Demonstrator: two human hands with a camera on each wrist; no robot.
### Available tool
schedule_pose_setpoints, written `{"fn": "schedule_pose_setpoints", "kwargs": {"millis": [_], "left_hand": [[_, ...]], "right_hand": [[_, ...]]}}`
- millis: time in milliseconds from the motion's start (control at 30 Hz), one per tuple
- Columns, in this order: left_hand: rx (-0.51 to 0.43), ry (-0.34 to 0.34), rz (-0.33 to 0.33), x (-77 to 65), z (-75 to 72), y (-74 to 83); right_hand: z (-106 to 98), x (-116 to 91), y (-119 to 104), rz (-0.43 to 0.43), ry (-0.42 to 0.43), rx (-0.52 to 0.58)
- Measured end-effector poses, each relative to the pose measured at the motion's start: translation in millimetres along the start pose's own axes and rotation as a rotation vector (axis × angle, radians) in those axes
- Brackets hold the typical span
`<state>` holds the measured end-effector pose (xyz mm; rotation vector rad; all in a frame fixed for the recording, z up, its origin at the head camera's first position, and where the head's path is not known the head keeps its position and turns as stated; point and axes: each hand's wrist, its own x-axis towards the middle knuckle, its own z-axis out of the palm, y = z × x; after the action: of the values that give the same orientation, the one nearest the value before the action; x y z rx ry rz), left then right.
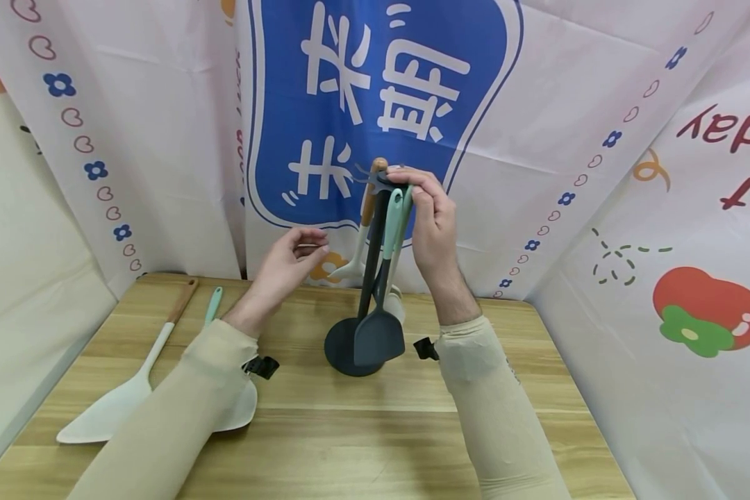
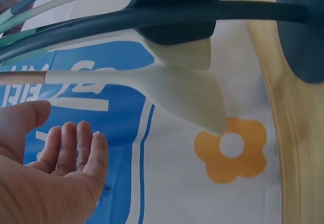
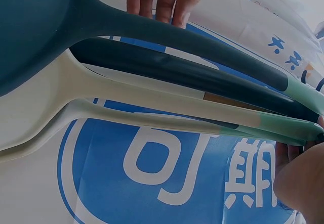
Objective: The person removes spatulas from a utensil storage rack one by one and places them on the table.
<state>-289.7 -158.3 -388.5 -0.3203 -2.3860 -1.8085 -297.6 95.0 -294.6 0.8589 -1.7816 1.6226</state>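
Observation:
A dark utensil rack (image 1: pixel 340 351) stands upright on the table, with kitchen utensils hanging from its top hooks. My right hand (image 1: pixel 434 215) holds the top of the rack, its fingers over the hooks and its thumb beside the mint-green handles; the exact grip is partly hidden. Facing me hangs a dark turner (image 1: pixel 378 340) with a mint-green handle. A cream turner (image 2: pixel 190 92) with a wooden handle hangs on the left side. Near it, apart from the utensils, my left hand (image 1: pixel 290 260) is empty, its fingers loosely bent. Cream utensil heads (image 3: pixel 30 113) hang behind the dark one.
At the table's left lie a white turner (image 1: pixel 115 410) with a wooden handle and another pale utensil (image 1: pixel 240 410) with a mint-green handle, partly under my left forearm. A printed cloth (image 1: pixel 187 139) hangs behind the wooden table (image 1: pixel 325 451) and along its sides.

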Motion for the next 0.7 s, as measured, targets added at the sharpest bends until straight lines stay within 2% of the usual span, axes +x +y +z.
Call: {"fn": "schedule_pose_setpoints", "kwargs": {"millis": [467,700], "left_hand": [[-0.201,-0.024,0.047,13.3,26.4,0.4],[-0.246,-0.029,0.062,21.0,40.0,2.1]], "right_hand": [[0.8,0.3,0.9,0.000,0.003,0.016],[0.1,-0.1,1.1,0.005,0.002,0.014]]}}
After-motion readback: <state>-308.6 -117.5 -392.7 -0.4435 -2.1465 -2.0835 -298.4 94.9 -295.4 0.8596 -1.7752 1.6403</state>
